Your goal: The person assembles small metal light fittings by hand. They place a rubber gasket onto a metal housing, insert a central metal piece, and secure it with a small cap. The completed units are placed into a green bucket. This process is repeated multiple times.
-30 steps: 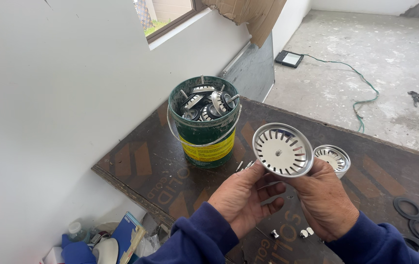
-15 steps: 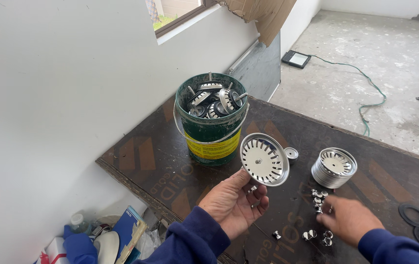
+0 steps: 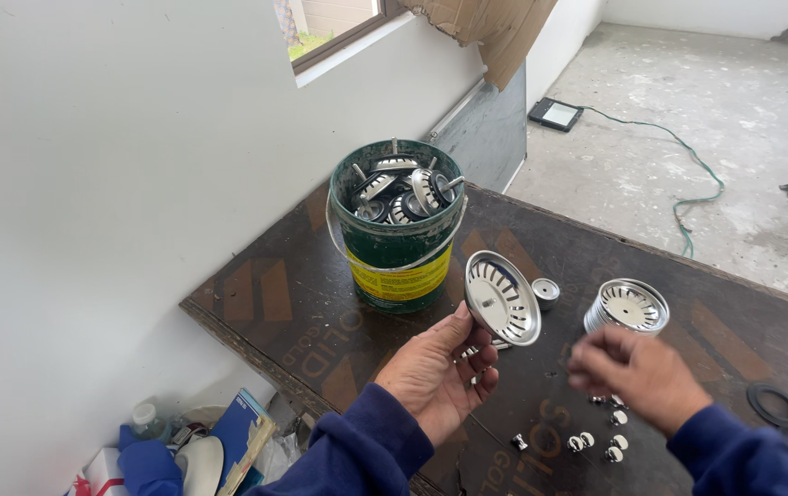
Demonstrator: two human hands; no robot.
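My left hand (image 3: 437, 372) holds a round metal sink strainer (image 3: 501, 298) by its stem, its slotted face tilted up toward me. My right hand (image 3: 637, 372) is blurred and hovers above the dark board (image 3: 302, 303), fingers pinched together; whether a small part is between them I cannot tell. Several small metal knobs (image 3: 596, 444) lie on the board just under that hand. A second strainer basket (image 3: 628, 307) and a small metal cap (image 3: 545, 293) rest on the board beyond my hands.
A green and yellow bucket (image 3: 400, 257) full of metal strainers stands on the board's far left. Black rubber rings (image 3: 784, 413) lie at the right edge. Bottles and clutter (image 3: 192, 445) sit on the floor at lower left. A green cable (image 3: 688, 174) crosses the concrete floor.
My right hand let go of the strainer, dropped to the small knobs on the board, then lifted again pinched. The left hand keeps the strainer, now tilted more upright.
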